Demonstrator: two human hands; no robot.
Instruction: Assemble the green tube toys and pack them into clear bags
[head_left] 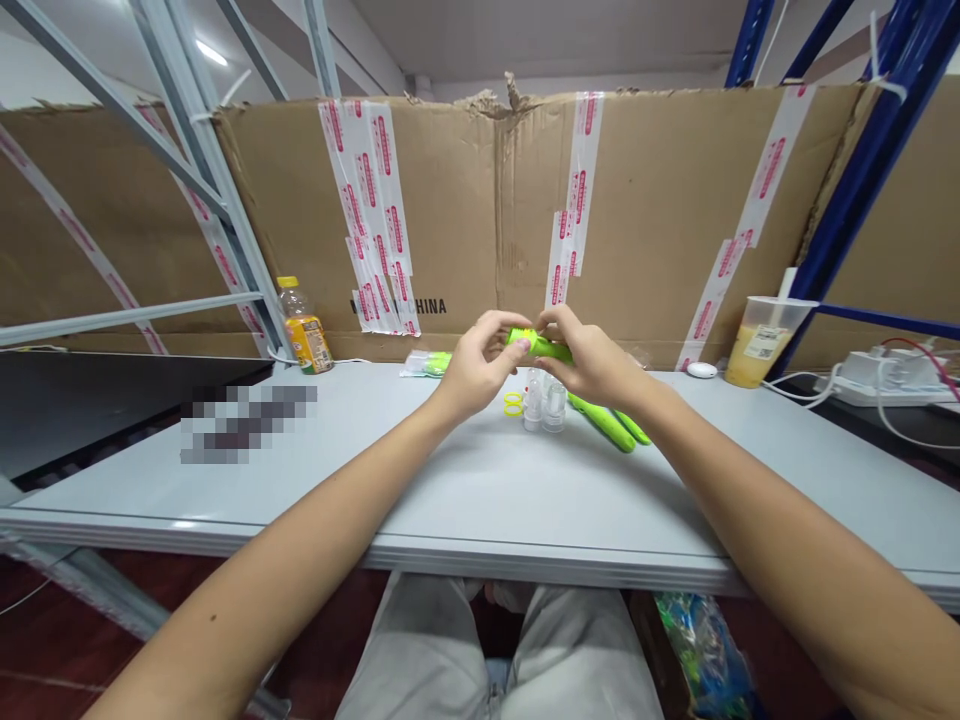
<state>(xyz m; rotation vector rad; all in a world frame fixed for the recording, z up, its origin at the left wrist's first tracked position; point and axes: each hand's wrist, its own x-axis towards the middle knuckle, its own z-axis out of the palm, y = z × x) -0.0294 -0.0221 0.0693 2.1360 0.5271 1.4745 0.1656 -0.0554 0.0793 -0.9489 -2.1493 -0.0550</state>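
Note:
Both hands meet above the middle of the pale grey table [465, 500]. A bright green plastic piece [541, 347] is held between them: my left hand [474, 368] pinches its left end and my right hand [592, 362] grips its right part. Directly below the hands stand two small clear bottles [545, 400], with yellow rings [513, 403] lying to their left. More long green plastic pieces [611, 425] lie on the table under my right wrist.
A yellow drink bottle [304, 328] stands at the back left, a clear bag with green parts [427, 364] behind my left hand. At the right are a white puck [702, 370], a cup of yellow drink [761, 342] and a power strip [885, 375]. A cardboard wall [465, 200] closes the back.

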